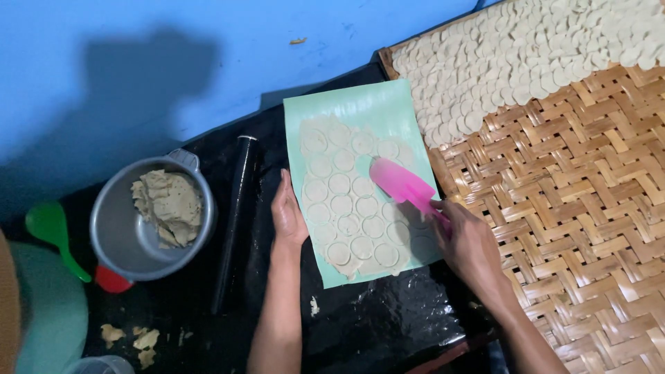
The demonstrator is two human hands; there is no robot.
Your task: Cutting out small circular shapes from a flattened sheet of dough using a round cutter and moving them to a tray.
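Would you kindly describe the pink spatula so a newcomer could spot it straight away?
Find the pale green sheet in the middle, covered with rolled dough cut into circles. The pink spatula lies across its right side, held by the right hand; nothing else here is bright pink.

Dough sheet [350, 201] on mat [367, 111], centre; rolling pin [234, 221] at 9 o'clock of the mat, pot [121, 235] beyond; woven tray [589, 208] at 3 o'clock.
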